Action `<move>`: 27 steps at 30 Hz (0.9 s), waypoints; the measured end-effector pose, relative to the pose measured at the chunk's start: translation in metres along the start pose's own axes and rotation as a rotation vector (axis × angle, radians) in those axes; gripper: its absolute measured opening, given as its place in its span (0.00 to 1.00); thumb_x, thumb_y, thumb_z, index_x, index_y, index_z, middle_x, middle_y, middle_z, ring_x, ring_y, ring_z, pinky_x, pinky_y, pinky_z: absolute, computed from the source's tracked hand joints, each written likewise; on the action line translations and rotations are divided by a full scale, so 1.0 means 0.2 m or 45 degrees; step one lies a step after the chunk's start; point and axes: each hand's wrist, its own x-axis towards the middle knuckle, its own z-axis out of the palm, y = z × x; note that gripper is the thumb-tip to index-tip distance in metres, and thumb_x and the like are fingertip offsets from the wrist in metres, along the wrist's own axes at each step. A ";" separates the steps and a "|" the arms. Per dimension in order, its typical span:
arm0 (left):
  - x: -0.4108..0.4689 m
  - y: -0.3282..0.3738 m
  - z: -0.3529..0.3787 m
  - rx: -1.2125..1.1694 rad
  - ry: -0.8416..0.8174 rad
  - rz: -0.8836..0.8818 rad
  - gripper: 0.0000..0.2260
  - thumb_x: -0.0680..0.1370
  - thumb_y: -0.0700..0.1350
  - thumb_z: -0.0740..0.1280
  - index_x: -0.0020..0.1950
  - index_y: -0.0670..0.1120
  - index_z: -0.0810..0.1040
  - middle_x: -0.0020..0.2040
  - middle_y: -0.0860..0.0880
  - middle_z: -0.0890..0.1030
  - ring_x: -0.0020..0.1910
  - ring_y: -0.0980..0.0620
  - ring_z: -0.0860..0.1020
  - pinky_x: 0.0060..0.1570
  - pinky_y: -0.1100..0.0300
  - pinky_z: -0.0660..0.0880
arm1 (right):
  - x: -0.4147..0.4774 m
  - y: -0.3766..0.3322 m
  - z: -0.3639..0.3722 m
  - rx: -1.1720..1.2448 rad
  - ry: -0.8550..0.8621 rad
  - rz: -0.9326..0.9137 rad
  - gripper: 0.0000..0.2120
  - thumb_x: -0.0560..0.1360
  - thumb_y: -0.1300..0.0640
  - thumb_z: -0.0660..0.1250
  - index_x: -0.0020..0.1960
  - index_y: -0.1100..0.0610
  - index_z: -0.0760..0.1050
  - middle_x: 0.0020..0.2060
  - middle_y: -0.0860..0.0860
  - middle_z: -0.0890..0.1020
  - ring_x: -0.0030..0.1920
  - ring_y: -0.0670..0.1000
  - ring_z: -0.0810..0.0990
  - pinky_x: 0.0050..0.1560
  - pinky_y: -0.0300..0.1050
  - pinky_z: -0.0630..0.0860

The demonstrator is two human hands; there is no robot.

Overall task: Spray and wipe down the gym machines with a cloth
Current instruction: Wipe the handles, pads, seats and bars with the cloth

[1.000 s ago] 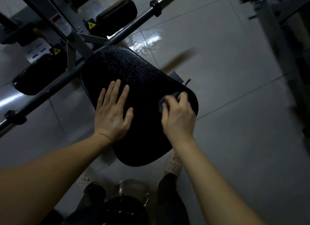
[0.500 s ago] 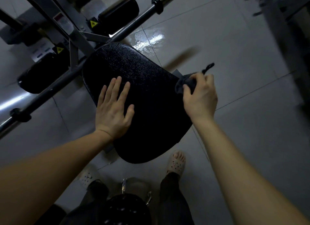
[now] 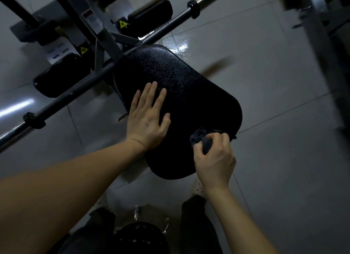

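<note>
A black textured seat pad (image 3: 189, 87) of a gym machine fills the middle of the view. My left hand (image 3: 148, 119) lies flat on its left side, fingers straight and spread. My right hand (image 3: 215, 159) grips a bunched dark cloth (image 3: 200, 139) and presses it onto the pad's near right edge. No spray bottle shows in the frame.
A long steel bar (image 3: 106, 68) with collars crosses behind the pad. Black roller pads (image 3: 62, 74) and a grey frame (image 3: 98, 24) stand at the upper left. Glossy grey floor tiles (image 3: 274, 121) lie to the right. My legs and sandals are below the pad.
My right hand has carried the cloth from the pad's far right edge back toward me, to the near right edge. My left hand has stayed flat on the pad.
</note>
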 end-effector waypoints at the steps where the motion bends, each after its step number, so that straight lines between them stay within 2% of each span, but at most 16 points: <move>1: 0.00 0.00 0.00 -0.017 -0.003 0.005 0.32 0.79 0.57 0.56 0.82 0.48 0.60 0.84 0.45 0.55 0.83 0.47 0.50 0.80 0.45 0.48 | -0.03 -0.02 0.02 -0.008 0.030 0.028 0.10 0.74 0.56 0.73 0.51 0.59 0.76 0.45 0.53 0.75 0.37 0.53 0.75 0.36 0.41 0.65; 7: -0.01 -0.02 0.00 -0.111 -0.028 0.027 0.32 0.79 0.58 0.55 0.82 0.49 0.61 0.84 0.45 0.54 0.83 0.48 0.49 0.81 0.46 0.45 | -0.30 -0.23 0.15 -0.022 0.138 0.149 0.11 0.74 0.50 0.66 0.49 0.57 0.75 0.45 0.53 0.74 0.38 0.56 0.76 0.36 0.43 0.64; 9: -0.01 -0.02 0.00 -0.145 -0.019 0.038 0.31 0.79 0.59 0.55 0.82 0.49 0.62 0.84 0.45 0.55 0.83 0.47 0.49 0.81 0.46 0.44 | -0.40 -0.29 0.18 -0.006 0.122 0.137 0.10 0.73 0.51 0.68 0.49 0.57 0.75 0.45 0.52 0.74 0.38 0.56 0.77 0.36 0.43 0.65; 11: -0.01 -0.03 0.00 -0.182 -0.004 0.056 0.30 0.80 0.59 0.55 0.81 0.49 0.63 0.83 0.45 0.55 0.83 0.47 0.49 0.81 0.47 0.44 | -0.45 -0.28 0.18 -0.028 0.092 0.064 0.11 0.73 0.53 0.72 0.50 0.57 0.75 0.45 0.52 0.75 0.39 0.55 0.77 0.36 0.42 0.65; 15: -0.02 -0.04 0.00 -0.244 -0.008 0.054 0.29 0.81 0.59 0.55 0.80 0.49 0.64 0.83 0.46 0.56 0.83 0.48 0.49 0.81 0.49 0.43 | -0.32 -0.23 0.08 -0.099 0.019 -0.226 0.11 0.76 0.53 0.70 0.54 0.57 0.74 0.49 0.54 0.75 0.44 0.57 0.78 0.37 0.43 0.67; 19: -0.05 -0.04 -0.03 -0.329 -0.012 0.041 0.28 0.80 0.56 0.56 0.79 0.49 0.69 0.82 0.46 0.60 0.82 0.49 0.52 0.81 0.51 0.43 | -0.02 -0.25 0.07 -0.015 0.050 -0.096 0.14 0.78 0.54 0.70 0.60 0.58 0.74 0.57 0.57 0.75 0.54 0.60 0.78 0.44 0.46 0.69; 23: -0.39 -0.07 -0.03 -0.304 0.075 -0.004 0.25 0.79 0.51 0.56 0.75 0.47 0.73 0.79 0.44 0.66 0.80 0.45 0.61 0.80 0.45 0.52 | -0.15 -0.27 0.12 -0.135 -0.062 -0.290 0.11 0.78 0.52 0.68 0.56 0.59 0.74 0.54 0.57 0.75 0.51 0.61 0.79 0.43 0.50 0.74; 27: -0.65 -0.10 -0.02 -0.259 -0.022 -0.116 0.25 0.82 0.53 0.53 0.79 0.51 0.68 0.81 0.45 0.64 0.81 0.44 0.59 0.79 0.43 0.54 | -0.29 -0.27 0.11 -0.097 -0.144 -0.416 0.10 0.77 0.53 0.69 0.53 0.58 0.75 0.51 0.56 0.76 0.49 0.59 0.80 0.40 0.47 0.70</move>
